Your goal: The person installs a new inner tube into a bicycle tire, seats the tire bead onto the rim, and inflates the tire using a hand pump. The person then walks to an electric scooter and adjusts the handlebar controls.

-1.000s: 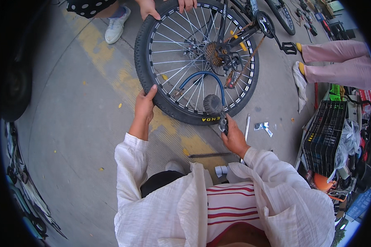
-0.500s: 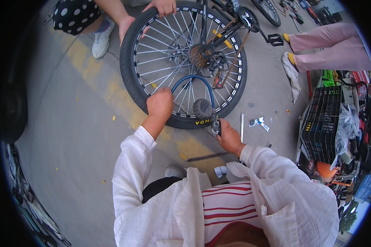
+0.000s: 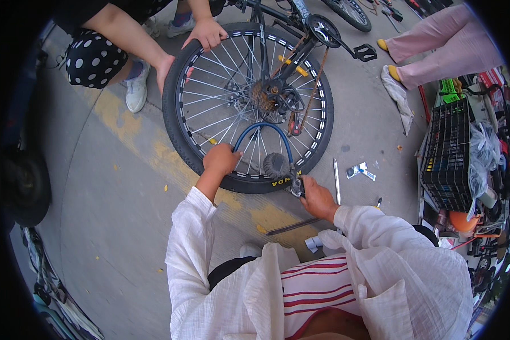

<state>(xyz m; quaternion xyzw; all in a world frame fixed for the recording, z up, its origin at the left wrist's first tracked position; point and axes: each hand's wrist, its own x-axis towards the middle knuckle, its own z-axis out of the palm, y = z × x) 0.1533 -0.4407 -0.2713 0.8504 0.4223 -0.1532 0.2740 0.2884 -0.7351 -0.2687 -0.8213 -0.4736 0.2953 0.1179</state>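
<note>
A bicycle wheel with a black tyre [image 3: 171,122] and thin spokes fills the upper middle, still mounted on its frame. My left hand [image 3: 220,160] is closed at the lower left of the rim, around the end of a blue hose [image 3: 262,124]; the valve is hidden by the fingers. The hose arches across the spokes to a tyre inflator [image 3: 296,186], gripped in my right hand [image 3: 318,198] just beyond the tyre's lower edge. Its round gauge [image 3: 277,165] has a dark rubber cover. Rust shows on the rear sprockets [image 3: 262,97].
A crouching person's hands [image 3: 208,34] hold the tyre at upper left. On the ground lie a metal rod [image 3: 337,180], a flat bar [image 3: 292,226] and small foil packets [image 3: 360,170]. A black crate [image 3: 446,156] stands at right, near a person in pink trousers [image 3: 436,42].
My view has shifted, so the ground things sit lower. The crouching person's arms show more. Both my hands keep their grips on the hose and inflator.
</note>
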